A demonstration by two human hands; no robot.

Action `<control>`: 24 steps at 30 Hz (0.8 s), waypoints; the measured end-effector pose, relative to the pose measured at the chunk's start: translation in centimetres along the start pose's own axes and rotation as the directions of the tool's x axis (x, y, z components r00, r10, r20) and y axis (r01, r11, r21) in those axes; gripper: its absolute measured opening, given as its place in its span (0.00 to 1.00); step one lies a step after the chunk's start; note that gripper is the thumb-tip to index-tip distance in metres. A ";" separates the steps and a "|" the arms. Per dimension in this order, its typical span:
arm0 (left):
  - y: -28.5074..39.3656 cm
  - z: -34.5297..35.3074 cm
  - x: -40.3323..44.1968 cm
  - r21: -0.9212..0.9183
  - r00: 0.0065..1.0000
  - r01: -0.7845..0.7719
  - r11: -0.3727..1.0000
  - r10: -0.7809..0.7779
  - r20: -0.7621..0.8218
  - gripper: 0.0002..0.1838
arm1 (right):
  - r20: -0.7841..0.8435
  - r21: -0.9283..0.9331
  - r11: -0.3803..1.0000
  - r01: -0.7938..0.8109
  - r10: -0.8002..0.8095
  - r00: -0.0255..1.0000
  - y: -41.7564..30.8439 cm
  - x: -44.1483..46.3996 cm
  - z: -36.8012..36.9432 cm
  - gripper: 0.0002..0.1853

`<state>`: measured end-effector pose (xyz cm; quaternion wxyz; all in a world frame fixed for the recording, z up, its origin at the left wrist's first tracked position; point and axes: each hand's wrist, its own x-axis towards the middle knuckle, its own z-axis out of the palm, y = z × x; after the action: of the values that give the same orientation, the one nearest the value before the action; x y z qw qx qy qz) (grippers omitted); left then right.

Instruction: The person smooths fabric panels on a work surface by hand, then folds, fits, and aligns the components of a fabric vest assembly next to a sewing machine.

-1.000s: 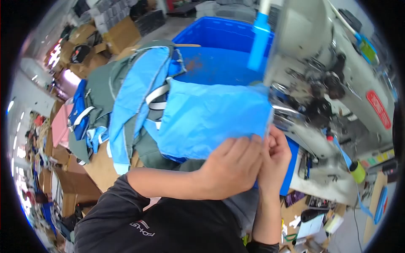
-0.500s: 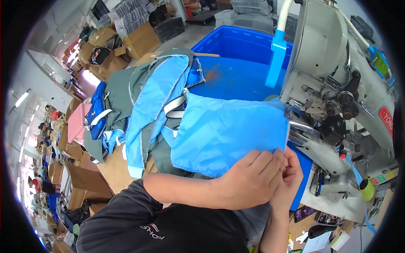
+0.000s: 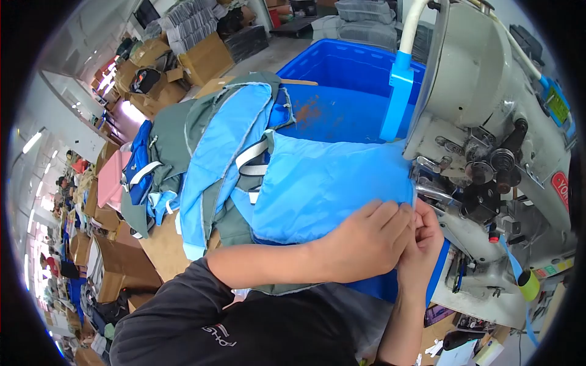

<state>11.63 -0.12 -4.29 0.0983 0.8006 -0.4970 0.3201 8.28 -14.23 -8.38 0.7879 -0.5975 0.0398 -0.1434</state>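
Observation:
A light blue fabric panel [image 3: 329,183] lies flat, its right edge against the metal parts of a sewing machine [image 3: 467,79]. My left hand [image 3: 372,238] is closed on the panel's lower right edge, fingertips pinched together. Beside it on the right, my right hand [image 3: 422,241] holds the same edge with curled fingers, and the two hands touch. The fabric between the fingertips is mostly hidden. To the left of the panel, a grey-green and blue sewn piece [image 3: 229,134] with white straps [image 3: 251,152] lies in a heap.
Behind the panel stands a blue bin [image 3: 342,55] beside a blue surface [image 3: 342,113]. A blue-tipped hose [image 3: 398,91] hangs left of the machine head. Pens and small tools lie at the lower right. Cardboard boxes [image 3: 204,58] stand at the back left.
The view has shifted since the first frame. The panel's lower edge has moved up, uncovering more blue surface below my left forearm. Both hands remain at its right edge.

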 end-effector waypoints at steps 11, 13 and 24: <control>-0.3 -0.9 0.2 -0.043 0.992 0.058 0.997 -0.062 -0.111 0.22 | -0.077 -0.155 0.987 0.034 -0.046 0.996 0.3 0.9 0.3 0.05; 2.8 -0.7 -4.4 -0.098 0.973 0.135 0.986 -0.150 -0.173 0.26 | -0.064 -0.205 0.976 0.079 -0.094 0.993 -0.1 0.6 0.1 0.03; 3.0 -4.2 -5.9 -0.527 0.881 0.443 0.725 -0.245 0.405 0.25 | 0.000 -0.357 0.920 0.160 -0.171 0.985 0.8 -2.0 1.7 0.06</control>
<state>5.53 4.75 -5.14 0.3286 0.8447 -0.4223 -0.0085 6.93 -11.86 -8.90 0.6511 -0.7291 0.0269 -0.2091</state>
